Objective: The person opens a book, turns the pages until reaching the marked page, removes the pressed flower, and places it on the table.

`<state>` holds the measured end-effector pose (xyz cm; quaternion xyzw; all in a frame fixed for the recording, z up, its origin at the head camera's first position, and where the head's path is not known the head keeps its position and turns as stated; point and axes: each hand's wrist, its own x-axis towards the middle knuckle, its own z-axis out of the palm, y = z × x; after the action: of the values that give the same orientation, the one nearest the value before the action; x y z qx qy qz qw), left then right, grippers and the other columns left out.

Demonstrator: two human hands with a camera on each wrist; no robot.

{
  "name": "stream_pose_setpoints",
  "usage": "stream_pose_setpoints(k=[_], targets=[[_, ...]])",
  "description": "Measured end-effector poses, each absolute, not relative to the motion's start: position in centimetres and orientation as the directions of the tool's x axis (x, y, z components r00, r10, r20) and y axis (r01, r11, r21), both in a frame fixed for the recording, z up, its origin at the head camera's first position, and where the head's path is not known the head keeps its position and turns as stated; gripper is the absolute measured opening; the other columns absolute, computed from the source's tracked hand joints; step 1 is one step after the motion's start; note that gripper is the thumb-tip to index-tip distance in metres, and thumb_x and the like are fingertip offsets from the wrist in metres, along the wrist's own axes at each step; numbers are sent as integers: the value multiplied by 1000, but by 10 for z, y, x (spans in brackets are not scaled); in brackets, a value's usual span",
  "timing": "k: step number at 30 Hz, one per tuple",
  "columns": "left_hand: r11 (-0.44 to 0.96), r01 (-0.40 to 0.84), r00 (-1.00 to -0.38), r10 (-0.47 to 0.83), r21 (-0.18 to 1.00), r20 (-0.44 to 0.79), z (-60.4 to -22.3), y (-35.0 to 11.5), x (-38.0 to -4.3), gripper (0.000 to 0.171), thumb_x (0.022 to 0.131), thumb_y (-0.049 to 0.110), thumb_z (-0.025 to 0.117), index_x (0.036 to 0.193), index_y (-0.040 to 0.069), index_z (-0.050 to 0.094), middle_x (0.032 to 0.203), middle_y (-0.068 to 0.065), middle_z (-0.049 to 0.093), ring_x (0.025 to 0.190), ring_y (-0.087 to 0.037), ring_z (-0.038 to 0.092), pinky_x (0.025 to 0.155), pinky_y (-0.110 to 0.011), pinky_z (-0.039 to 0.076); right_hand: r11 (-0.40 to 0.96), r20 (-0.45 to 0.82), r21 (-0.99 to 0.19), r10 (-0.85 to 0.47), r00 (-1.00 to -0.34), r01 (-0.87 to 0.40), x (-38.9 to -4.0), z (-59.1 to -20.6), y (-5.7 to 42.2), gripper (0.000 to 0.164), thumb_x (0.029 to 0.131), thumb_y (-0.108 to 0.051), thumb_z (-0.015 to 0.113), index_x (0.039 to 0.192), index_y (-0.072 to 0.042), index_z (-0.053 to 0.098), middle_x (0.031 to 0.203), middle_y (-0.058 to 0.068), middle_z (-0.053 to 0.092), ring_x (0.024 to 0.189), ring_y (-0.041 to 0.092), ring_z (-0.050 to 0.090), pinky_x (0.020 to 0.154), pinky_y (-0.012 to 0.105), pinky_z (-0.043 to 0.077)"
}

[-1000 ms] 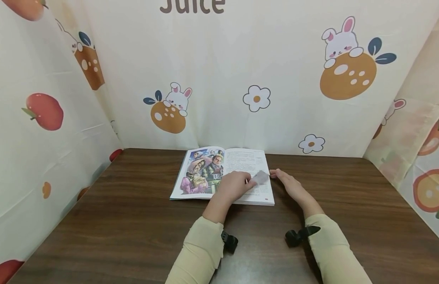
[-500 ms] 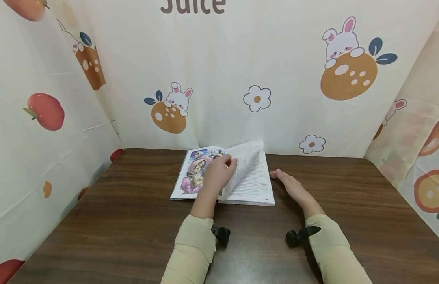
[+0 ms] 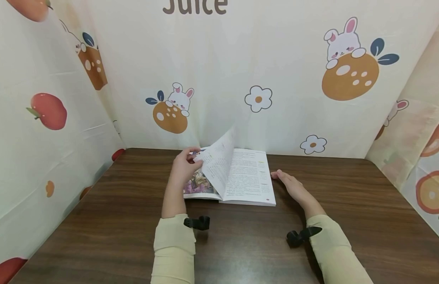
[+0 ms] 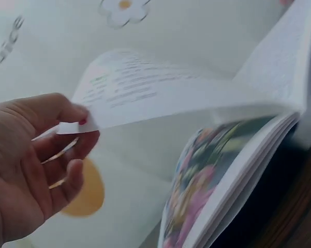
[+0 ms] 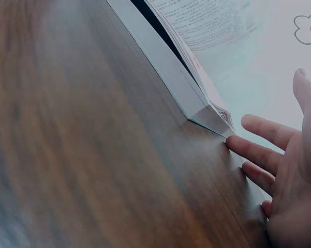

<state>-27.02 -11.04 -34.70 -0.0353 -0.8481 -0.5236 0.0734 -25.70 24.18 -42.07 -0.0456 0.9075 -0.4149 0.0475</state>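
Observation:
An open book point(image 3: 248, 177) lies at the back of the table, a printed text page on its right side and a colour picture point(image 4: 207, 175) on its left. My left hand point(image 3: 184, 167) pinches the corner of one page point(image 3: 217, 161) between thumb and fingers, over the book's left half. In the left wrist view that page point(image 4: 145, 98) bows up from the spine, partly covering the picture in the head view. Beside the book's right edge, my right hand point(image 3: 294, 189) rests on the table with fingers extended, the fingertips point(image 5: 235, 144) close to the book's corner; whether they touch it I cannot tell.
The brown wooden table point(image 3: 99, 228) stretches around the book. A pale printed curtain point(image 3: 219, 79) stands right behind the table's back edge, with more curtain point(image 3: 35, 157) along the left and right sides. Black wrist cameras point(image 3: 198, 223) sit at both sleeves.
My left hand has swung the page leftward from the right side across the spine, lifting it on the way. A fresh text page now shows on the right. The right hand has stayed put.

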Motion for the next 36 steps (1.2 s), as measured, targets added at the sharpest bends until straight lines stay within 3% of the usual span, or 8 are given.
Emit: stream_pose_setpoints(k=[7, 12, 18, 21, 28, 32, 36], targets=[[428, 42, -999, 7, 903, 43, -356, -145, -267, 33, 90, 27, 61, 115, 6, 63, 102, -12, 61, 93, -25, 54, 80, -37, 44, 650, -49, -759, -124, -991, -44, -257, -422, 241, 74, 94, -61, 17, 132, -6, 49, 142, 18, 36, 133, 38, 22, 100, 63, 12], [417, -53, -998, 18, 907, -67, -366, -167, -264, 36, 90, 32, 61, 114, 6, 63, 111, -12, 58, 100, -28, 49, 88, -45, 41, 659, -53, -751, -121, -991, -40, -258, -423, 243, 71, 95, -59, 17, 132, -7, 49, 143, 18, 36, 133, 39, 22, 100, 63, 12], [494, -168, -980, 11, 853, -199, -379, -186, -262, 35, 90, 31, 61, 112, 4, 63, 109, -13, 58, 97, -28, 49, 83, -42, 41, 655, -62, -755, -114, -992, -28, -259, -424, 243, 67, 96, -56, 19, 132, -8, 49, 143, 17, 36, 133, 39, 23, 100, 63, 12], [536, -203, -973, -14, 820, -232, -385, -190, -262, 32, 89, 27, 62, 111, 4, 62, 103, -12, 59, 91, -26, 50, 76, -37, 41, 656, -81, -755, -103, -991, -7, -258, -424, 243, 63, 96, -56, 26, 134, -10, 48, 143, 17, 36, 133, 39, 23, 100, 64, 14], [609, -247, -956, -25, 754, -293, -394, -190, -264, 30, 87, 18, 64, 112, 3, 56, 95, -13, 56, 79, -23, 53, 66, -31, 42, 648, -58, -760, -130, -990, -40, -255, -427, 244, 54, 87, -51, 56, 129, -16, 53, 138, 17, 41, 128, 38, 30, 95, 63, 23], [636, -270, -946, -35, 723, -323, -396, -188, -265, 32, 86, 16, 65, 115, 5, 55, 93, -13, 54, 77, -23, 51, 63, -30, 40, 645, -50, -762, -140, -989, -53, -255, -427, 244, 54, 85, -49, 61, 127, -16, 54, 139, 17, 40, 128, 39, 29, 96, 64, 21], [664, -266, -945, -36, 698, -326, -395, -185, -264, 34, 86, 15, 65, 117, 5, 55, 108, -17, 52, 85, -27, 48, 70, -35, 39, 647, -57, -761, -144, -988, -51, -255, -427, 245, 55, 84, -48, 62, 127, -16, 54, 139, 17, 39, 128, 40, 28, 96, 65, 20]])
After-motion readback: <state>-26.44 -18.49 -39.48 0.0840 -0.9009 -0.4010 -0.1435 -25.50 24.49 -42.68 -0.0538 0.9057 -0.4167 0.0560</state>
